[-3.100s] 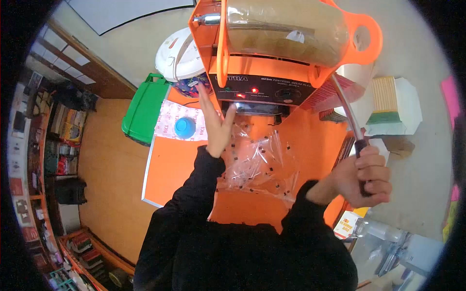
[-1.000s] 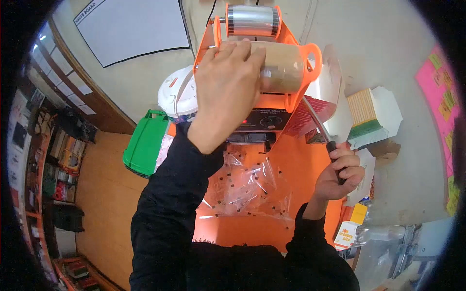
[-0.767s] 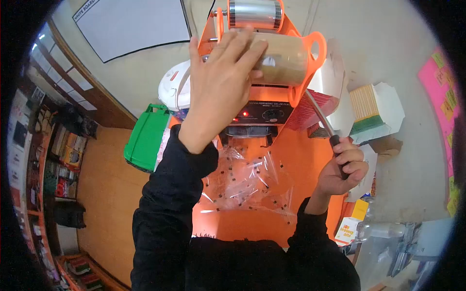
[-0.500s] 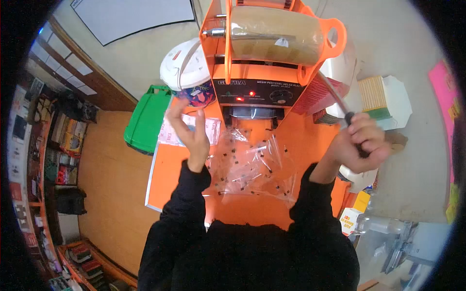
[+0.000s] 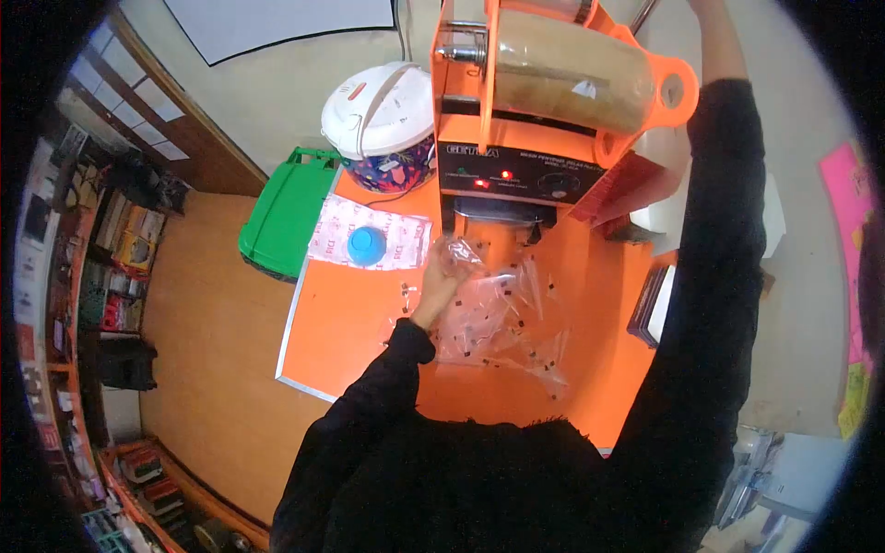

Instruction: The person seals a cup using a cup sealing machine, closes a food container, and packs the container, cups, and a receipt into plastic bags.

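Observation:
My left hand (image 5: pixel 442 281) is at the upper left edge of the clear plastic film (image 5: pixel 489 318), its fingers closed on a crumpled part of it. The film has small dark marks and lies loose on the orange table, in front of the cup sealing machine (image 5: pixel 516 175). That machine carries a big film roll (image 5: pixel 572 74) on top, and two red lights glow on its black panel. My right arm reaches far up on the right. Only the base of my right hand (image 5: pixel 708 14) shows at the top edge, near the metal lever (image 5: pixel 644 13); its fingers are out of frame.
A blue round object (image 5: pixel 366 245) stands on a pink-and-white printed packet (image 5: pixel 327 230). Behind are a white-lidded rice cooker (image 5: pixel 387 111) and a green bin (image 5: pixel 288 217). A box (image 5: pixel 651 304) sits at the table's right side. Shelves line the far left.
My right hand has gone up and forward with the lever, mostly out of view. My left hand, spread in the air before, has come down right onto the film. The view has shifted.

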A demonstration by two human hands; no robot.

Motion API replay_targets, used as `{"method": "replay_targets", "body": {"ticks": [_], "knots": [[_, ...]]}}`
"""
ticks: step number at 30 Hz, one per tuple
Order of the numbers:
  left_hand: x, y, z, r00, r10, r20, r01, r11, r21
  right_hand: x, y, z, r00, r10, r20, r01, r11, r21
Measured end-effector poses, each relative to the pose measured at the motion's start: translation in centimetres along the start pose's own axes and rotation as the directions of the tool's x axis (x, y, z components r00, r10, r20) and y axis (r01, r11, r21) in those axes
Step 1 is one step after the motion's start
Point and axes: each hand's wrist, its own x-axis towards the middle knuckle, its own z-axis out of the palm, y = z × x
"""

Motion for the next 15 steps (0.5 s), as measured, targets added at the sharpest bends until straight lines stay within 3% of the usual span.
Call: {"method": "replay_targets", "body": {"ticks": [2,3,4,6,7,8,10,11,12,14,15], "knots": [[1.4,0.0,0.8,0.96,-0.226,0.163,0.25,0.957,-0.145,-2.8,-0.2,-1.5,0.991,-0.099,0.085,0.126,0.896,-0.425],[1.6,-0.8,1.6,0.976,-0.163,0.144,0.203,0.921,-0.331,-5.4,-1.3,-2.4,0.962,-0.273,-0.015,0.23,0.835,-0.5],[1.7,-1.8,1.9,0.979,-0.151,0.141,0.191,0.921,-0.34,-8.9,-2.8,-3.3,0.891,-0.444,-0.097,0.312,0.752,-0.58],[2.1,-3.1,2.2,0.93,-0.169,0.326,0.293,0.875,-0.384,-16.5,-5.5,-3.3,0.708,-0.666,-0.235,0.597,0.742,-0.305],[1.9,-3.0,2.2,0.935,-0.133,0.328,0.244,0.914,-0.326,-20.7,-6.8,-2.6,0.71,-0.655,-0.26,0.647,0.752,-0.127],[1.7,-3.4,2.1,0.936,-0.131,0.328,0.241,0.915,-0.322,-23.0,-6.6,-2.1,0.684,-0.727,-0.06,0.689,0.671,-0.275],[0.9,-4.3,1.7,0.847,-0.276,0.454,0.424,0.866,-0.264,-27.4,-6.3,-1.3,0.536,-0.769,0.348,0.822,0.381,-0.425],[0.0,0.6,0.7,0.821,-0.334,0.463,0.488,0.832,-0.265,-28.1,-4.9,-0.3,0.597,-0.676,0.433,0.795,0.425,-0.434],[-0.7,1.7,0.2,0.819,-0.333,0.467,0.486,0.835,-0.257,-28.5,-4.4,-0.3,0.602,-0.675,0.426,0.79,0.425,-0.441],[-1.9,2.5,-0.5,0.703,-0.39,0.594,0.656,0.679,-0.331,-28.9,-4.0,-0.4,0.669,-0.658,0.346,0.742,0.567,-0.358],[-2.3,2.7,-0.9,0.698,-0.396,0.596,0.662,0.674,-0.328,-29.1,-4.0,-0.5,0.674,-0.651,0.349,0.738,0.571,-0.36]]}}
